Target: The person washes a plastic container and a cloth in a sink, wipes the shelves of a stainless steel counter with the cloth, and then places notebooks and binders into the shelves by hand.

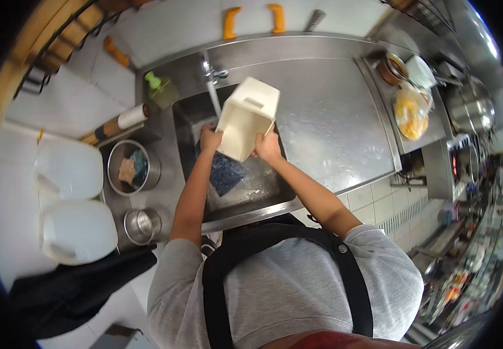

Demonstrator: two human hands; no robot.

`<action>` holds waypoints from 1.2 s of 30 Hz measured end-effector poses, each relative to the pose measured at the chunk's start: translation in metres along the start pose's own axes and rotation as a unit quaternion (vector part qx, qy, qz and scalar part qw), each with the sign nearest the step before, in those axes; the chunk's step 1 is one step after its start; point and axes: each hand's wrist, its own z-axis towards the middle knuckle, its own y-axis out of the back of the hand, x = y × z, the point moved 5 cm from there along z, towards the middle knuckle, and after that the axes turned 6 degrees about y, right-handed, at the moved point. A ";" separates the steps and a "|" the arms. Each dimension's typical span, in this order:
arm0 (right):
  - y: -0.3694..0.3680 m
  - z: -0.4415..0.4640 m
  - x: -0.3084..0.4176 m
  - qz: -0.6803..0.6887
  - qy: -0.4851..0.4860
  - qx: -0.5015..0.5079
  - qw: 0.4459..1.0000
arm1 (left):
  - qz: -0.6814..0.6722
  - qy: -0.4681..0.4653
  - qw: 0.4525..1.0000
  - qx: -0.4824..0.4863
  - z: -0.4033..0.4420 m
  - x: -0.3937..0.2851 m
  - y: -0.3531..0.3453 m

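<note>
A cream-coloured plastic container (250,116) is tilted over the sink (245,212), its open side turned toward me and a slot in its far wall. My left hand (209,139) grips its left edge near the bottom. On the opposite side, my right hand (267,145) holds the right edge, fingers partly hidden behind it. Below the container lies a crumpled dark blue cloth or bag (226,174) in the wet basin. The tap (210,72) stands behind the sink, its spout reaching close to the container's left side.
To the left are a metal pot (112,168) with cloths inside, a smaller pot (141,225), white jugs (68,168) and a green-topped soap bottle (163,92). The wet steel counter (327,116) extends right toward a bag of yellow food (409,116). Orange-handled tools (231,23) hang behind.
</note>
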 end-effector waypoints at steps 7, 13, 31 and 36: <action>-0.050 0.036 -0.021 0.233 -0.204 0.138 0.941 | 0.166 -0.037 0.985 0.001 -0.020 -0.057 0.085; 0.006 0.041 0.053 -0.103 0.093 -0.058 0.989 | -0.041 -0.043 0.994 0.093 0.021 0.026 0.017; 0.140 0.121 -0.039 0.479 -0.148 -0.130 0.855 | 0.075 0.009 0.974 0.212 -0.031 0.098 -0.129; -0.014 0.084 -0.023 0.213 -0.091 0.150 0.961 | -0.056 -0.122 0.981 0.140 -0.043 -0.010 -0.030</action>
